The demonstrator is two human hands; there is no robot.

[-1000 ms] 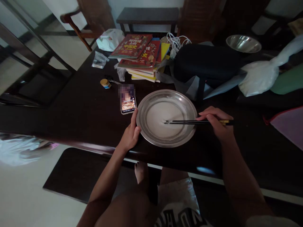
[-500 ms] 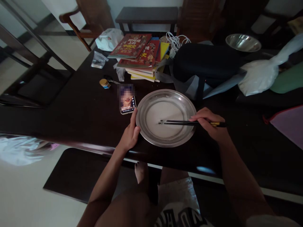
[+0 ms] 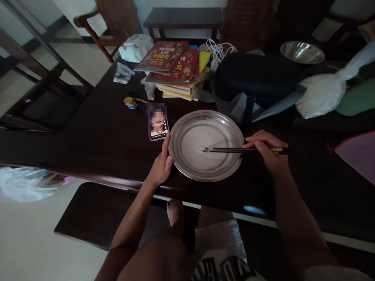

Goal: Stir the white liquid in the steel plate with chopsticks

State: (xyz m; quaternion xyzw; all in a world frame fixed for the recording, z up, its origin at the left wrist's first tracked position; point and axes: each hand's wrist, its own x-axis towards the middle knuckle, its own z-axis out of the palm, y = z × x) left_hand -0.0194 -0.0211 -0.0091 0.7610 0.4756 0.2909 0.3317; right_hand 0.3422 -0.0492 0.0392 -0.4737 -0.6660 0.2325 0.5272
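Observation:
A wide steel basin (image 3: 177, 160) stands on the dark table near its front edge, holding a milky white liquid (image 3: 196, 142). My left hand (image 3: 161, 166) grips the basin's left rim, thumb on the near side and the other fingers partly hidden behind the rim. Pinched in my right hand (image 3: 269, 150) is a pair of black chopsticks (image 3: 231, 150) with gold-marked ends. They lie almost level across the right rim, and their tips dip into the liquid near the middle. A lit phone (image 3: 158, 124) lies just left of the basin, close to my left fingertips.
Behind the basin are stacked books (image 3: 172, 70), a black case (image 3: 254, 78) and white cables (image 3: 218, 50). A small jar (image 3: 130, 102) and scissors (image 3: 142, 99) lie left. To the right are a tied plastic bag (image 3: 322, 93), a steel bowl (image 3: 301, 52) and a purple cloth (image 3: 357, 154).
My right hand has shifted to the right, drawing the chopstick tips a little rightward through the liquid. My left hand stays on the rim.

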